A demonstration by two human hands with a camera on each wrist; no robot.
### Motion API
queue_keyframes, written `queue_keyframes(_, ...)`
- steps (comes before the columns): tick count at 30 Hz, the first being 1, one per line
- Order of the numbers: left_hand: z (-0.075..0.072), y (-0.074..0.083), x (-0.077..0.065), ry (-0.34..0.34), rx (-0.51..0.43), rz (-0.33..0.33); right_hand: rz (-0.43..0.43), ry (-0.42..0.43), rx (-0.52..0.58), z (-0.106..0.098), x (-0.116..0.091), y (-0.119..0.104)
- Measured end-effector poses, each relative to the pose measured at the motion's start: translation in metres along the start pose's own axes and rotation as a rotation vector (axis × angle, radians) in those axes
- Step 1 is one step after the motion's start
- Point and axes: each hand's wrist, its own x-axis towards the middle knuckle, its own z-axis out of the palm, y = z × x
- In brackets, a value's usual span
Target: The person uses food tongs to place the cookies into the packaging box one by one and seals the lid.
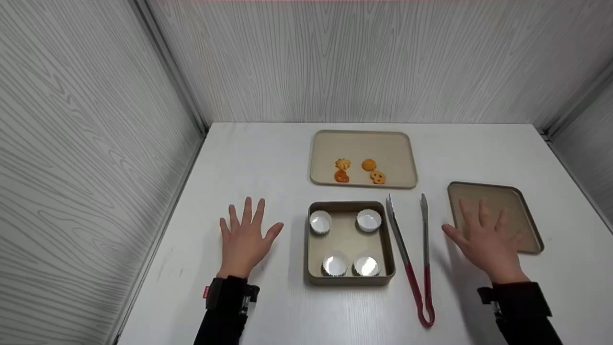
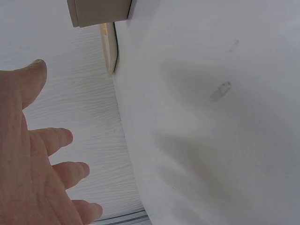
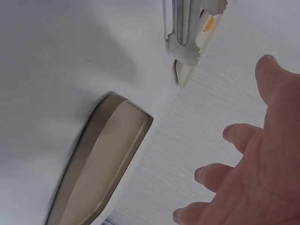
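Note:
My left hand (image 1: pixel 244 244) is spread above the white table, left of a square tan tin (image 1: pixel 347 280), and holds nothing. Inside the tin stand several white fluted paper cups (image 1: pixel 369 220). My right hand (image 1: pixel 491 247) hovers with fingers spread over the near left part of a tan lid-like tray (image 1: pixel 519 215), also without holding anything. Between the tin and that hand lie metal tongs (image 1: pixel 426 239) with red handles, their arms apart and tips pointing away. In the right wrist view the tongs' scalloped tips (image 3: pixel 185 51) show up close.
Behind the tin, a rectangular tan tray (image 1: pixel 395 148) bears several small cookies, among them a pretzel-shaped one (image 1: pixel 378 178) and a round one (image 1: pixel 368 165). Pale wood-grain panels (image 1: pixel 359 62) stand at the back and both sides of the table (image 1: pixel 258 158).

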Motion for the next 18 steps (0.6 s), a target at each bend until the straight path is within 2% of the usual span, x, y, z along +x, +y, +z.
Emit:
queue_keyframes(9, 0.007, 0.006, -0.002, -0.057, -0.139, 0.01, -0.015, -0.044, 0.035, 0.002, 0.0, -0.01)
queue_keyframes(18, 0.018, 0.019, -0.009, -0.117, -0.401, 0.004, -0.031, -0.057, 0.013, 0.006, -0.003, -0.026)
